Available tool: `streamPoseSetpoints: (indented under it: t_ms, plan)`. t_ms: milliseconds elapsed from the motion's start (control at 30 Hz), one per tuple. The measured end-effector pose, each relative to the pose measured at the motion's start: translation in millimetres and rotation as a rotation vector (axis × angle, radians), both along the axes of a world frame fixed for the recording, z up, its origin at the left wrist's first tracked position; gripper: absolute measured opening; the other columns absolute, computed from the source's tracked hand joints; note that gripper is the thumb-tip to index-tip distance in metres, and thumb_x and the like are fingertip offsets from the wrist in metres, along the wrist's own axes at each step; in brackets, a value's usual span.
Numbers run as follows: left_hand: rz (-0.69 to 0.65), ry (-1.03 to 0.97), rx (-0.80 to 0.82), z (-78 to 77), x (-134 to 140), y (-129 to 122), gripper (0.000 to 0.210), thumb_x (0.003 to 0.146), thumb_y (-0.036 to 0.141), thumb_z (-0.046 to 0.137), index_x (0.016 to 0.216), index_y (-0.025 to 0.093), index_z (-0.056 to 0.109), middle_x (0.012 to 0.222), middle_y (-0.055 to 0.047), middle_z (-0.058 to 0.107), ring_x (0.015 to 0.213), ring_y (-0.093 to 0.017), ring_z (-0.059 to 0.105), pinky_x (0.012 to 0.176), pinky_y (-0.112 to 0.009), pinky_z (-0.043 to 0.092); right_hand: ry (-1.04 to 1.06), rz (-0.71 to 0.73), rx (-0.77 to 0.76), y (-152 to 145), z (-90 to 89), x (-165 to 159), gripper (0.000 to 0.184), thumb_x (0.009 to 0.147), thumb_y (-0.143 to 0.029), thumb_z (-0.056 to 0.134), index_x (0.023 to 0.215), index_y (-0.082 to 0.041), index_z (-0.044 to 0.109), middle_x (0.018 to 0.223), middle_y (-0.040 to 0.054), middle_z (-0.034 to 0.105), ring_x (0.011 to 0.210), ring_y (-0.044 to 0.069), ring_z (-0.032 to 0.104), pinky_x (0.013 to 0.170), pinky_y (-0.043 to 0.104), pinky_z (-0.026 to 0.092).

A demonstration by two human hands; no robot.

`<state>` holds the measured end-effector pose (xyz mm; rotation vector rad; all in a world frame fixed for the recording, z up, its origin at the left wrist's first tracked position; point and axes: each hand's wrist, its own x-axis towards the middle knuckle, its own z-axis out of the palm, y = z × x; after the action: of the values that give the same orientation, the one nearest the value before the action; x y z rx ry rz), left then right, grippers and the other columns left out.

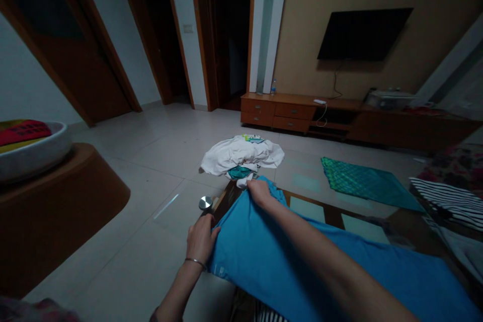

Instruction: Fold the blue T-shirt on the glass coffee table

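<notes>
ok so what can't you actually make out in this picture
In the head view:
Fingertips of the right hand: hidden by the hand itself and the bunched blue cloth.
Middle of the blue cloth: partly covered by the right forearm; its lower part runs off the bottom edge.
Pale print on the blue cloth: too small to read.
White bowl: cut off by the left edge.

The view is taken from the person's head, directed forward and down; the blue cloth (260,246) is seen close, the television (365,34) far off.
</notes>
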<state>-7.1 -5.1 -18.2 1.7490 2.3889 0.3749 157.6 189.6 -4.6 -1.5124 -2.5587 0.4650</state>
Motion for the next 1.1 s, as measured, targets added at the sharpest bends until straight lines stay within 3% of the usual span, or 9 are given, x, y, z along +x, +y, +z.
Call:
streamPoseSetpoints:
  t_ms: [167,300,433,567,667,767,900,1100]
  plan:
    - [-0.016,0.093,-0.026,3.8,1.2,-1.1,0.019,0.088,0.031,0.051,0.100,0.019,0.058,0.104,-0.009,0.063,0.101,-0.024,0.058,0.081,-0.035,0.041,0.073,-0.061,0.051,-1.9,-0.5,8.0,0.032,0.091,-0.021,0.041,0.112,-0.019,0.065,0.117,0.0088,0.064,0.108,0.020,0.057,0.089,0.024,0.039]
    - [-0.048,0.193,0.101,6.4,13.3,5.2,0.022,0.087,0.020,0.048,0.105,0.019,0.061,0.115,-0.012,0.060,0.110,-0.028,0.052,0.089,-0.043,0.041,0.124,-0.208,0.083,7.3,6.2,48.2,0.034,0.093,-0.021,0.038,0.117,-0.019,0.061,0.121,0.0081,0.062,0.111,0.018,0.055,0.092,0.023,0.037]
    - [-0.321,0.115,0.192,-1.4,40.5,30.9,0.029,0.090,0.019,0.043,0.112,0.020,0.063,0.132,-0.011,0.054,0.125,-0.025,0.045,0.103,-0.044,0.037,0.112,-0.320,0.066,7.8,5.0,90.8,0.029,0.091,-0.025,0.042,0.106,-0.017,0.065,0.111,0.0105,0.066,0.103,0.020,0.059,0.084,0.026,0.040]
    - [-0.496,0.113,0.097,-14.6,67.6,59.2,0.041,0.092,0.035,0.046,0.130,0.023,0.054,0.149,-0.008,0.038,0.138,-0.028,0.030,0.109,-0.050,0.032,0.114,-0.298,0.017,3.3,-6.6,100.1,0.033,0.083,-0.035,0.059,0.113,-0.021,0.064,0.112,0.0069,0.067,0.101,0.019,0.060,0.080,0.023,0.039]
    - [-0.498,0.183,0.014,-23.7,75.8,68.6,0.051,0.090,0.042,0.048,0.139,0.029,0.045,0.153,-0.006,0.031,0.141,-0.032,0.024,0.110,-0.057,0.027,0.107,-0.286,-0.040,6.8,-13.8,98.3,0.026,0.078,-0.036,0.065,0.100,-0.023,0.069,0.104,0.0029,0.069,0.095,0.016,0.062,0.074,0.021,0.039]
    - [-0.471,0.239,0.005,-30.7,75.5,69.7,0.055,0.089,0.044,0.050,0.142,0.032,0.041,0.155,-0.004,0.027,0.142,-0.033,0.022,0.111,-0.058,0.024,0.081,-0.359,-0.057,14.2,-14.8,109.0,0.017,0.081,-0.028,0.058,0.089,-0.019,0.070,0.096,0.0046,0.071,0.089,0.016,0.063,0.069,0.021,0.038]
    - [-0.465,0.267,0.038,-33.5,74.8,68.3,0.055,0.089,0.046,0.050,0.142,0.033,0.040,0.155,-0.004,0.026,0.142,-0.033,0.022,0.110,-0.058,0.025,0.044,-0.461,-0.053,20.2,-10.8,134.0,0.023,0.085,-0.026,0.052,0.096,-0.016,0.068,0.099,0.0100,0.070,0.093,0.018,0.063,0.070,0.023,0.039]
    - [-0.459,0.267,0.014,-27.2,78.3,67.9,0.055,0.090,0.046,0.048,0.142,0.033,0.040,0.155,-0.005,0.026,0.142,-0.033,0.021,0.111,-0.058,0.024,-0.002,-0.446,-0.063,17.6,-12.9,126.8,0.041,0.083,-0.049,0.056,0.105,-0.016,0.067,0.108,0.0129,0.068,0.101,0.022,0.063,0.073,0.024,0.042]
